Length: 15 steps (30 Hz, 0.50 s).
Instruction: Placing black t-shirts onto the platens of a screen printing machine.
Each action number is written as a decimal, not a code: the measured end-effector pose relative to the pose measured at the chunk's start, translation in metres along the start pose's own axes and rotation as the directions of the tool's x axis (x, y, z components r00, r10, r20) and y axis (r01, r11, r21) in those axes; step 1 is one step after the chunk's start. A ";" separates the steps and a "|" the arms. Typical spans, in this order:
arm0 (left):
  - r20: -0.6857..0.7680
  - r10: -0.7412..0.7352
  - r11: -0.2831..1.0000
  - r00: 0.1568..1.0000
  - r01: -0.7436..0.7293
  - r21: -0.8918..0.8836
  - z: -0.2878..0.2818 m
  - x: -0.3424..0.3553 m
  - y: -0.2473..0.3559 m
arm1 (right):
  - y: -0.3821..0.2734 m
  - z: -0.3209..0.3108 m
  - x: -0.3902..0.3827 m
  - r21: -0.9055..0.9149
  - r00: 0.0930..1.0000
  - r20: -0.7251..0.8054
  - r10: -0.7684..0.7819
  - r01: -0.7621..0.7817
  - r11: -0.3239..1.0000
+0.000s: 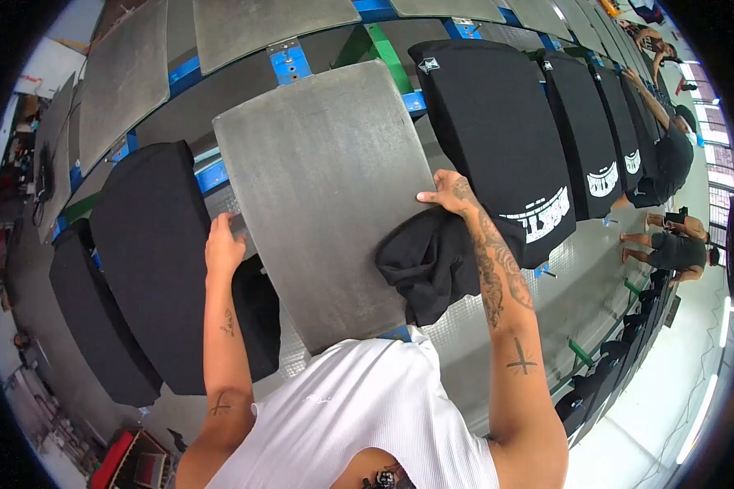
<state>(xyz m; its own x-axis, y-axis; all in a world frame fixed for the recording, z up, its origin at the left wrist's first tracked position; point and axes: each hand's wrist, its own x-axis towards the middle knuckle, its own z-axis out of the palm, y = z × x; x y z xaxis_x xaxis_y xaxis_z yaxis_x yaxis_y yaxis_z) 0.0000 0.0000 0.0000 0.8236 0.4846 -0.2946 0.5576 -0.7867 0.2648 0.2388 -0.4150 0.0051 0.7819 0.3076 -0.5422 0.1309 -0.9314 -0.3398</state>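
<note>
A bare grey metal board [318, 138] lies in front of me, tilted slightly. My right hand [448, 191] grips its right edge, thumb on top. A bunched black garment [424, 261] hangs just below that hand, beside the board's lower right. My left hand [224, 244] is beside the board's left edge with its fingers loosely bent and apart; whether it touches the board is unclear. Left of it, a board covered in black fabric [143, 236] stands close by, with more black fabric below my hand.
Black shirts with white prints [497, 130] cover boards to the right. Bare boards [269, 24] line the far side on blue-and-green framing. A co-worker [669, 155] reaches over the boards at right; another person [677, 253] stands beyond. A red-edged box [118, 452] is at lower left.
</note>
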 end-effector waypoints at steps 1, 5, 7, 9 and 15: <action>-0.030 -0.003 0.987 1.000 -0.002 -0.161 -0.006 0.001 0.002 | 0.008 -0.003 0.003 0.172 0.998 0.057 0.011 -0.021 0.985; -0.171 -0.033 0.922 0.985 -0.036 -0.385 -0.006 0.003 -0.019 | 0.032 -0.004 -0.003 0.588 0.985 0.164 -0.054 -0.054 0.807; -0.173 -0.085 0.886 0.981 -0.005 -0.463 -0.012 0.005 -0.019 | 0.006 -0.006 -0.009 0.582 0.981 0.194 -0.016 -0.102 0.807; -0.068 -0.102 0.981 0.993 0.089 -0.173 -0.022 0.005 -0.011 | -0.017 -0.004 -0.015 0.236 0.999 -0.027 0.039 -0.032 0.971; -0.134 -0.021 0.953 0.991 -0.021 -0.301 -0.009 0.015 -0.006 | 0.007 -0.006 -0.007 0.277 0.996 0.075 0.047 -0.066 0.959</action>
<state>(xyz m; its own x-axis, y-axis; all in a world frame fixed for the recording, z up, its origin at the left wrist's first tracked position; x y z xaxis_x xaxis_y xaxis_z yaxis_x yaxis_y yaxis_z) 0.0097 0.0153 0.0022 0.8182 0.5478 -0.1744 0.5459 -0.6451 0.5347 0.2377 -0.4253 0.0114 0.7391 0.2772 -0.6139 -0.0950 -0.8594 -0.5024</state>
